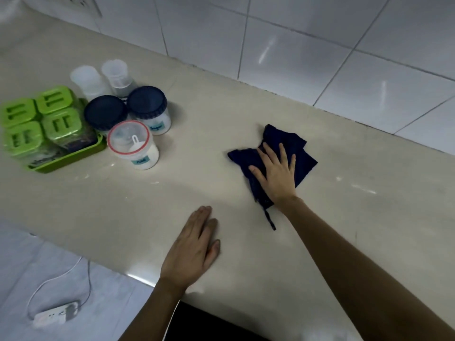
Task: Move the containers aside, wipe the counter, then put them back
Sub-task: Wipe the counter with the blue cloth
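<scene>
My right hand lies flat with spread fingers on a dark blue cloth in the middle of the beige counter. My left hand rests palm down on the bare counter near its front edge, holding nothing. The containers stand grouped at the left: a green tray with several green-lidded boxes, two jars with dark blue lids, a red-rimmed clear tub of white powder with a scoop, and two frosted white bottles behind them.
A white tiled wall runs along the counter's back edge, with a socket at the top left. On the floor at the lower left lies a white power strip with its cable.
</scene>
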The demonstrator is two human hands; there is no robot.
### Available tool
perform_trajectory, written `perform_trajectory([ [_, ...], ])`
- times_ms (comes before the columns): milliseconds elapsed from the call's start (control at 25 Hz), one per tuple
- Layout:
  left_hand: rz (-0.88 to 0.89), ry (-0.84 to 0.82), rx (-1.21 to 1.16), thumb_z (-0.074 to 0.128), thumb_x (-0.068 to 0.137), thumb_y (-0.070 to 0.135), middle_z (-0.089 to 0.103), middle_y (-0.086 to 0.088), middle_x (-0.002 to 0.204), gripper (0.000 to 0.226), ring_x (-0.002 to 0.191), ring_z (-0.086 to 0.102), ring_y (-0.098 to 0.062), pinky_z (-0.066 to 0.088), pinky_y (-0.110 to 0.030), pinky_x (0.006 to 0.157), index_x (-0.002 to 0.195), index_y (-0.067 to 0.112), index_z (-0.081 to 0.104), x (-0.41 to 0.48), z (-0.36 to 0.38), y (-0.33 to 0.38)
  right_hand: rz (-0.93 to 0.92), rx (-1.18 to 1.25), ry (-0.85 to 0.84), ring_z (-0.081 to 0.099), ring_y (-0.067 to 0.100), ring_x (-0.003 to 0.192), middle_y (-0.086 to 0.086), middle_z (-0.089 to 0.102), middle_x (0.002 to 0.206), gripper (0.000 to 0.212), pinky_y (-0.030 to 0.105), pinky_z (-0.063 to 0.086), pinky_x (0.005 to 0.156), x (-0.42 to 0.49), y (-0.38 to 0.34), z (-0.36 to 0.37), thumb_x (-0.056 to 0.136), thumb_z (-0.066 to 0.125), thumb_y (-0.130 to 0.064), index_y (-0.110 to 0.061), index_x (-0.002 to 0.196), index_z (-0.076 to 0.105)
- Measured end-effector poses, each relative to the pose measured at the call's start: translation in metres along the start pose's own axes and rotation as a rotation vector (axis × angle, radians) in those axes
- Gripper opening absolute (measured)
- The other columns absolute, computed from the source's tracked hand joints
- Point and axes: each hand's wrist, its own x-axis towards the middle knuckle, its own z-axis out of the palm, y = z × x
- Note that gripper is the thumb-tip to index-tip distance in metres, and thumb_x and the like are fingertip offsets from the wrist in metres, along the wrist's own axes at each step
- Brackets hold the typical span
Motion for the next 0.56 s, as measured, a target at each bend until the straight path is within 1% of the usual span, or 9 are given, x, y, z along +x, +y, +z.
perform_trajectory([
  [80, -0.005, -0.006, -0.003, 0.049, 0.092, 0.034, 0.044, -0.017, 0.145, 0.044, 0.139, 0.033, -0.026, 0.022, -0.034, 0.117, 0.126, 0.007, 0.049, 0.000, -0.001, 0.000, -0.046, 0.005, -0.011, 0.002, 0.027, 0.150, -0.006, 0.024, 0.159, 0.060, 0.058, 0.001, 0.119, -0.032, 0.006, -0.004, 0.096, 0.033, -0.056, -0.026, 0.148, 0.032],
  [200, -0.021, -0.012, 0.009, 0.049, 0.091, 0.034, 0.045, -0.017, 0.144, 0.045, 0.139, 0.033, -0.026, 0.023, -0.035, 0.116, 0.125, 0.006, 0.051, 0.000, -0.002, 0.002, -0.124, 0.010, -0.040, 0.000, 0.023, 0.150, -0.007, 0.025, 0.159, 0.059, 0.054, 0.003, 0.120, -0.108, 0.027, -0.011, 0.096, 0.031, -0.056, -0.027, 0.148, 0.032],
  [280, -0.011, -0.006, 0.018, 0.049, 0.091, 0.034, 0.045, -0.017, 0.144, 0.045, 0.139, 0.033, -0.027, 0.022, -0.034, 0.117, 0.125, 0.005, 0.052, 0.000, 0.000, 0.001, -0.103, 0.004, -0.029, 0.002, 0.022, 0.150, -0.008, 0.026, 0.158, 0.058, 0.054, 0.007, 0.119, -0.166, 0.038, -0.010, 0.097, 0.029, -0.056, -0.029, 0.147, 0.033],
  [360, -0.007, -0.005, 0.025, 0.048, 0.091, 0.034, 0.045, -0.017, 0.144, 0.045, 0.140, 0.032, -0.027, 0.020, -0.033, 0.118, 0.125, 0.005, 0.052, -0.001, 0.000, 0.000, -0.076, -0.017, -0.033, 0.007, 0.026, 0.150, -0.009, 0.026, 0.158, 0.057, 0.056, 0.011, 0.117, -0.216, 0.033, -0.004, 0.097, 0.029, -0.057, -0.031, 0.148, 0.032],
  [440, -0.022, -0.014, 0.031, 0.047, 0.091, 0.036, 0.045, -0.016, 0.145, 0.046, 0.141, 0.031, -0.025, 0.019, -0.031, 0.118, 0.127, 0.007, 0.051, -0.001, 0.002, 0.000, -0.096, -0.041, -0.060, 0.010, 0.029, 0.149, -0.010, 0.024, 0.159, 0.058, 0.059, 0.011, 0.116, -0.235, 0.024, 0.002, 0.096, 0.030, -0.058, -0.032, 0.148, 0.031],
  [560, -0.033, -0.018, 0.023, 0.047, 0.091, 0.036, 0.046, -0.016, 0.144, 0.046, 0.140, 0.032, -0.025, 0.019, -0.031, 0.118, 0.127, 0.007, 0.052, 0.000, 0.002, 0.002, -0.204, -0.068, -0.100, 0.006, 0.029, 0.150, -0.012, 0.020, 0.160, 0.058, 0.059, 0.008, 0.117, -0.203, 0.015, 0.000, 0.097, 0.031, -0.058, -0.034, 0.149, 0.027],
])
